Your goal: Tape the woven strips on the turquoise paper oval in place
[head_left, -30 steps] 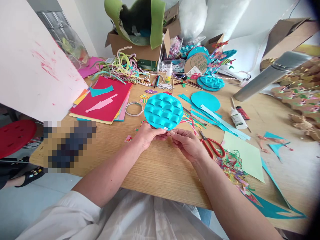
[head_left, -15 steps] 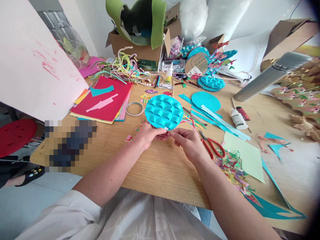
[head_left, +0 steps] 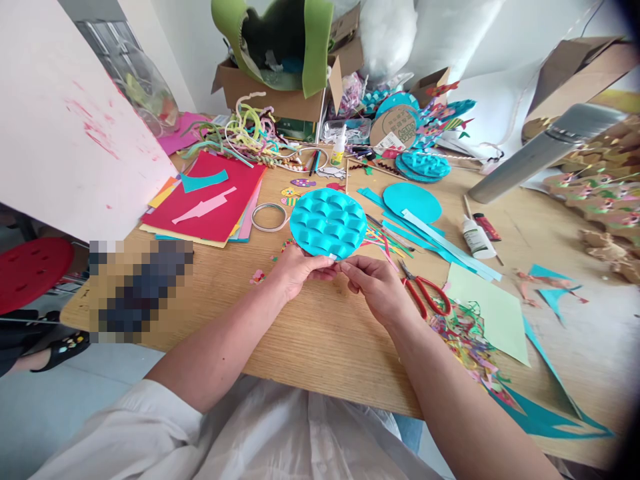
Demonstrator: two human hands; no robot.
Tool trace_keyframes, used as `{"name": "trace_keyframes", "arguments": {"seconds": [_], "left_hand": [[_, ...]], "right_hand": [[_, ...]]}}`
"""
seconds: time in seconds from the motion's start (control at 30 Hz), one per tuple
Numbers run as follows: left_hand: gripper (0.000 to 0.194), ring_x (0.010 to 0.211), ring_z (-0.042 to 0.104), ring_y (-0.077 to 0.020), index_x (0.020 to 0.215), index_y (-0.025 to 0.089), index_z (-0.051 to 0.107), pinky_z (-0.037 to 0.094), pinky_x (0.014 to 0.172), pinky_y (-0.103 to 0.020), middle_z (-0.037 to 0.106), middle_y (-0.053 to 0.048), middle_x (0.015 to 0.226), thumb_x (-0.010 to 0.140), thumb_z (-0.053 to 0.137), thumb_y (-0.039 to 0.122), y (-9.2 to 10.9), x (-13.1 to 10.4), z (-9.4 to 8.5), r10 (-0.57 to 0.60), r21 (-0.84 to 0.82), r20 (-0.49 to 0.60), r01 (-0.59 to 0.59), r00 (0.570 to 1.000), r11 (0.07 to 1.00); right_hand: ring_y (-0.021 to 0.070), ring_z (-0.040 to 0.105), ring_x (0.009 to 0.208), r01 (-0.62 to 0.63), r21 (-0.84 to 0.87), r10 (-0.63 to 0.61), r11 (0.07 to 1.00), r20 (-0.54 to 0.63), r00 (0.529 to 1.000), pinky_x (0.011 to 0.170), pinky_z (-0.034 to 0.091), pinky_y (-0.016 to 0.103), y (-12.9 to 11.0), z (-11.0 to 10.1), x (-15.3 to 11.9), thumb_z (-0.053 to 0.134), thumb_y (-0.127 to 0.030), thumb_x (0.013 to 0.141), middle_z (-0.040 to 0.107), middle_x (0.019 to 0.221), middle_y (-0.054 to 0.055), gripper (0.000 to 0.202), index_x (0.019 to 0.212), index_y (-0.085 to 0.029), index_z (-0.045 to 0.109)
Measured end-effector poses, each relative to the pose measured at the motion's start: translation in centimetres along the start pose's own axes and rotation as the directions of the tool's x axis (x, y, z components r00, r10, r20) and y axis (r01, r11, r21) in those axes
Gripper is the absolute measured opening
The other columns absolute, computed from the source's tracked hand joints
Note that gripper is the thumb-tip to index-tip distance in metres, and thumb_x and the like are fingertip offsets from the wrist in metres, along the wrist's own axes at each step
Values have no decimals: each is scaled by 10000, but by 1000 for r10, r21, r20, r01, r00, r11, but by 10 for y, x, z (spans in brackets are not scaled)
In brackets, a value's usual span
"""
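Note:
A round turquoise paper disc (head_left: 328, 223) with rows of raised, curved paper strips is held up over the table, tilted towards me. My left hand (head_left: 300, 272) is closed on its lower edge, thumb in front and fingers beneath. A small white piece (head_left: 332, 257) shows on that edge by the thumb. My right hand (head_left: 373, 283) is closed in a pinch just right of the left fingertips, below the disc; what lies between its fingers is too small to make out. Red-handled scissors (head_left: 427, 293) lie right of my right hand.
Left of the disc are a tape roll (head_left: 269, 217) and stacked coloured paper (head_left: 210, 200). A flat turquoise circle (head_left: 412, 203), paper strips (head_left: 450, 245), a glue bottle (head_left: 477, 239) and a grey cylinder (head_left: 540, 157) lie or stand to the right. Paper scraps (head_left: 467, 340) lie near the right forearm.

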State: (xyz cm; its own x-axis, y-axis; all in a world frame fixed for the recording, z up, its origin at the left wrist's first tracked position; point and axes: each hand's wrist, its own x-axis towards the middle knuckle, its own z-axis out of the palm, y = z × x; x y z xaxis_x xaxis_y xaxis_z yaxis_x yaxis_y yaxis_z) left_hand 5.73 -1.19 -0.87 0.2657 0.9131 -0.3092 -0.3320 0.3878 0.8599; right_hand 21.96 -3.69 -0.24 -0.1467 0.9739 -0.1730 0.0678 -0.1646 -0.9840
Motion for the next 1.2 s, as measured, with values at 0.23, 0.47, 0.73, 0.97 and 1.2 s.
{"name": "trace_keyframes", "arguments": {"seconds": [0.23,0.47,0.73,0.97,1.2], "left_hand": [[250,604,679,-157,770,111,712,553,556,-266,731,-59,711,547,792,192,0,-1,0,4,-8,-3,-4,1000,1000],[210,593,670,-149,762,111,711,551,576,-272,728,-51,698,568,770,169,-1,0,1,-3,-4,-15,3,1000,1000],[180,595,673,-144,747,109,705,547,555,-252,724,-47,686,580,760,146,0,-1,2,2,-21,-20,-2,1000,1000],[224,592,679,-148,776,111,713,555,559,-258,733,-53,705,572,785,170,-2,0,0,8,-23,4,-8,1000,1000],[249,610,681,-152,781,120,719,554,564,-259,734,-48,706,553,799,178,-3,2,0,16,-24,-14,-16,1000,1000]], "right_hand": [[89,407,513,-30,132,34,991,-28,999,490,295,256,-3,6,-1,786,-492,614,573,597,-8,356,697,-159,691],[86,393,508,-47,200,53,979,-23,998,503,291,262,-1,7,0,796,-445,609,549,560,-16,320,697,-151,705],[85,378,509,-110,306,111,946,14,994,493,271,259,-1,6,1,831,-413,565,515,536,-28,304,673,-159,701],[84,374,512,-138,331,138,933,24,990,492,276,255,-1,7,1,828,-396,557,520,545,-25,298,681,-157,702],[91,380,506,-89,230,96,969,-22,995,496,283,262,-3,9,-1,775,-398,613,511,540,-27,261,685,-162,688]]}}
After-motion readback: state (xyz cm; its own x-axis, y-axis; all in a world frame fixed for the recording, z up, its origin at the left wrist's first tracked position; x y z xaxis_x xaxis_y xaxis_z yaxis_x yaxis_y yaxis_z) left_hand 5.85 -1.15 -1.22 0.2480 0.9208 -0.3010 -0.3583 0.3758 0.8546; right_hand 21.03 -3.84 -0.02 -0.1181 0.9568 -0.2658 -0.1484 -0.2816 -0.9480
